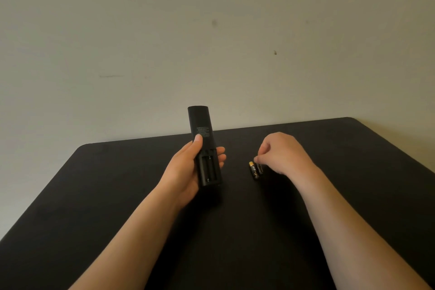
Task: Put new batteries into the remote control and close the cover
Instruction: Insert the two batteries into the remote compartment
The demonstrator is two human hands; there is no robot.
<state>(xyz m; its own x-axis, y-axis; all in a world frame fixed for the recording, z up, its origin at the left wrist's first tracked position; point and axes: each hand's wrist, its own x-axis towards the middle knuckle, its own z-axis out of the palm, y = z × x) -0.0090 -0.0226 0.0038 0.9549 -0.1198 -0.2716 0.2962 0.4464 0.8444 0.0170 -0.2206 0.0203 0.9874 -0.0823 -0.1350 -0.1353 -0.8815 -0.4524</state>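
Observation:
My left hand (pixel 188 167) holds a black remote control (pixel 202 134) above the table, back side up, thumb on its label. Its battery compartment (pixel 208 168) is uncovered and both slots look empty. Two black batteries with gold ends (pixel 254 170) lie side by side on the table to the right of the remote. My right hand (pixel 282 152) is lowered over them, fingertips pinched at the top end of the right battery. Whether the battery is lifted off the table I cannot tell. No cover is visible.
A black table (pixel 117 195) with rounded far corners stands against a plain pale wall (pixel 211 30). Both bare forearms reach in from the bottom edge.

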